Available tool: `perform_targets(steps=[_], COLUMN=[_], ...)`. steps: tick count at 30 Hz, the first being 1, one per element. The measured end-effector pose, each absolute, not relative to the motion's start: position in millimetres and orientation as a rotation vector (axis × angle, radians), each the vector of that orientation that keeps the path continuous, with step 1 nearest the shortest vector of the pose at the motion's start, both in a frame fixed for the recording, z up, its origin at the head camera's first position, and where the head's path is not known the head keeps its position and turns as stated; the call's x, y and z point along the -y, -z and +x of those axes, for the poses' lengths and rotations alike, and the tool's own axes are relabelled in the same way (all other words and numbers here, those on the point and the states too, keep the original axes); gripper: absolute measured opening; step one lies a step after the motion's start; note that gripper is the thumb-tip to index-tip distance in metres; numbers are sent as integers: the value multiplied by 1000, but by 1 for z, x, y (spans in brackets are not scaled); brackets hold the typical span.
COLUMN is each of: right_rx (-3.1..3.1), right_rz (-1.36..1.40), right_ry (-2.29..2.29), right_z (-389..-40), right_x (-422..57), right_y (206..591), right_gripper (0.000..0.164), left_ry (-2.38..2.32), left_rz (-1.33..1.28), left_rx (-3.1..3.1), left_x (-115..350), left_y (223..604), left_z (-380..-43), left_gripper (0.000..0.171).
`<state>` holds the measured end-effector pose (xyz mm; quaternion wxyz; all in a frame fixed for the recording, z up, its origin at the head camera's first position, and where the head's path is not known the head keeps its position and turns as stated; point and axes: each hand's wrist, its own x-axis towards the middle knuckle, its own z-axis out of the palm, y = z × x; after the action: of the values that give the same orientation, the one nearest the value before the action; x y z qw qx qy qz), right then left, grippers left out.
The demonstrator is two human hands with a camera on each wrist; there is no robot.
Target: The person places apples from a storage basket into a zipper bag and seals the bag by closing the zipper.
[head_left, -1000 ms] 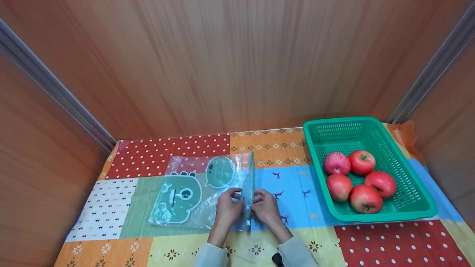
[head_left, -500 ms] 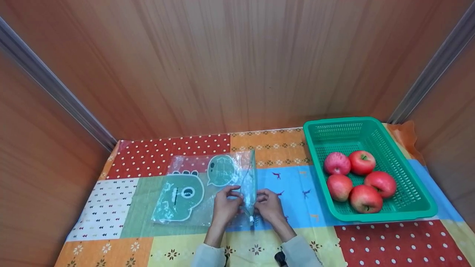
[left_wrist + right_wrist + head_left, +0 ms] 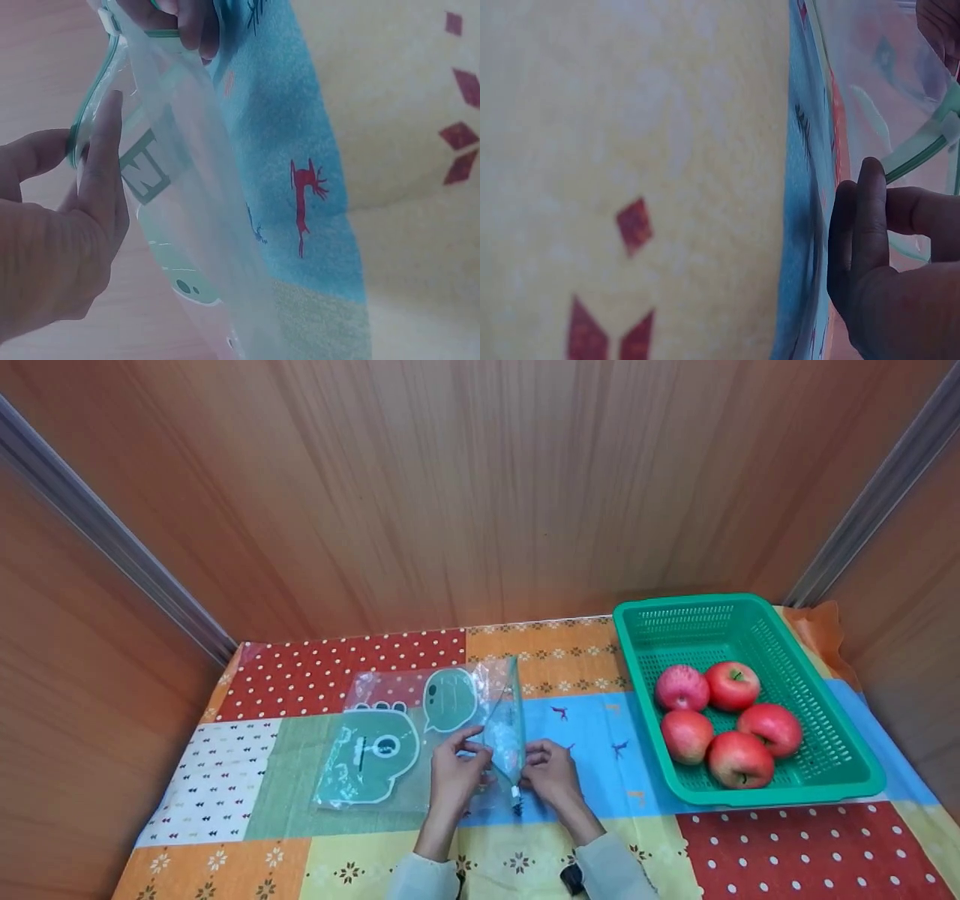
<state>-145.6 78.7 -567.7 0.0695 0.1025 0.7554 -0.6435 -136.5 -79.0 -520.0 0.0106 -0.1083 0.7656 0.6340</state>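
A clear plastic zip bag [image 3: 405,780] with a green dinosaur print lies on the patterned cloth, its mouth raised and parted toward the right. My left hand [image 3: 454,771] pinches one lip of the mouth; in the left wrist view, the thumb is on the green zip strip [image 3: 94,90] and the fingers are on its other side. My right hand [image 3: 553,771] pinches the opposite lip, and the right wrist view shows its fingertips on the green strip [image 3: 919,154]. A white zip slider [image 3: 515,792] sits at the near end of the mouth.
To the right stands a green plastic basket [image 3: 780,797] holding several red apples [image 3: 740,760]. Patchwork cloth [image 3: 225,780] covers the table. Wood-grain panels [image 3: 480,510] rise behind and at both sides.
The bag's mouth has parted wider as my hands moved slightly away from each other. The bag has slid a little to the right. Basket and apples stay in place.
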Motion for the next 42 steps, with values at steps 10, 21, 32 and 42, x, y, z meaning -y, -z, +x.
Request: perform_targets(steps=[10,21,32,42], right_rx=[-2328,-2362,-2308,-2332], right_rz=[330,287,326,331], right_ry=[1891,1951,1951,1915], right_z=[-150,-152,-152,-152], right_x=[-81,-85,-89,-94], right_y=[569,572,568,569], right_gripper=[30,26,26,25], left_ry=[-1978,-1876,-1875,-1988], left_rz=[-292,-348,-399,-341], left_rx=[-2437,-2607,-2662,-2555], left_x=[75,73,76,75], left_y=[521,520,514,519], left_z=[-133,-135,-134,-135], left_gripper=[25,15,12,24])
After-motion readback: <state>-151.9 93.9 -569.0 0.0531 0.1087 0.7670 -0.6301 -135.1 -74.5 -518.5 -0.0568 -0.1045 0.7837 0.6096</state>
